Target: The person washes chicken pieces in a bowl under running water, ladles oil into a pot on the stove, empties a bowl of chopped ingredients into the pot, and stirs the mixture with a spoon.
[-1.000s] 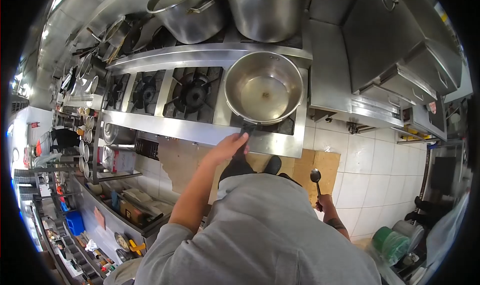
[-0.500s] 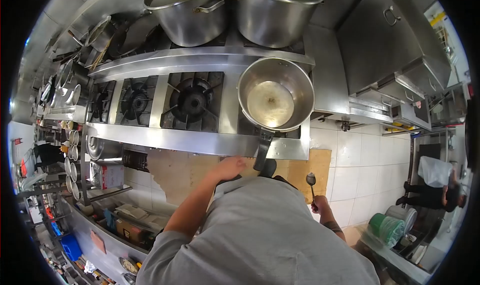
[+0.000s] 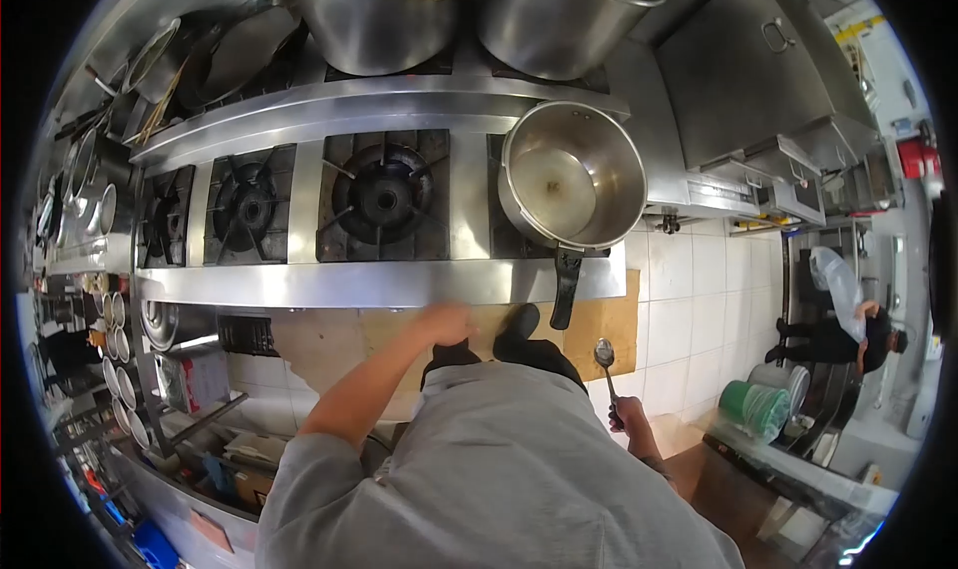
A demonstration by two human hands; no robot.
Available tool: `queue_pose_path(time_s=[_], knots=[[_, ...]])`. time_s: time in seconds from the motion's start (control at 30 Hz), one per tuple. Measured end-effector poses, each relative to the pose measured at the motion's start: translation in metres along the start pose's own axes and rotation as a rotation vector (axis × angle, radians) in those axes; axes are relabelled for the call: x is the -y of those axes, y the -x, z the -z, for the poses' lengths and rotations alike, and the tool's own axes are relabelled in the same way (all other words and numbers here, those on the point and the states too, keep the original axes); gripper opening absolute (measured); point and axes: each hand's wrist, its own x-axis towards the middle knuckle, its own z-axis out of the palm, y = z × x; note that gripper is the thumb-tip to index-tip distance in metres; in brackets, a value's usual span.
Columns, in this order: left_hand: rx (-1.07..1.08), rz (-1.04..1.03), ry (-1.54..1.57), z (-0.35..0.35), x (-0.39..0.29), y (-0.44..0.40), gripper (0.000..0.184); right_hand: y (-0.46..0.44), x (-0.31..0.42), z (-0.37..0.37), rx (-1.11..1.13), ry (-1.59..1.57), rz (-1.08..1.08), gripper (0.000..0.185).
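Observation:
My right hand [image 3: 629,412] is closed around the handle of a metal spoon [image 3: 604,352], held out at my right side with its bowl pointing toward the stove. My left hand [image 3: 446,324] is at the front edge of the stove [image 3: 369,282]. Motion blurs it, and its fingers do not show clearly. A deep steel pot [image 3: 559,195] sits on the right-hand burner, its long black handle [image 3: 567,287] pointing toward me. Only a light-coloured bottom shows inside the pot. Neither hand touches it.
Two large steel stockpots [image 3: 374,25] stand on the back row. Left of the pot is a black burner [image 3: 385,198] with others beyond. Cardboard [image 3: 329,354] covers the floor by my feet. At right, a person [image 3: 843,341] handles a plastic bag near a green bin [image 3: 755,407].
The view has shifted, so the pot appears farther right. My left hand has moved left along the stove front, away from the pot handle. The spoon stays in my right hand.

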Motion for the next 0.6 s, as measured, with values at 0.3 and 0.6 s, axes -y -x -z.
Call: queue_pose_path(time_s=[0.3, 0.6], knots=[[0.034, -0.140, 0.003, 0.027, -0.063, -0.001, 0.046, -0.013, -0.090, -0.030, 0.160, 0.301, 0.254, 0.030], [0.185, 0.006, 1.123, -0.008, -0.135, -0.017, 0.030, -0.008, -0.117, -0.041, 0.181, -0.205, 0.111, 0.032]])
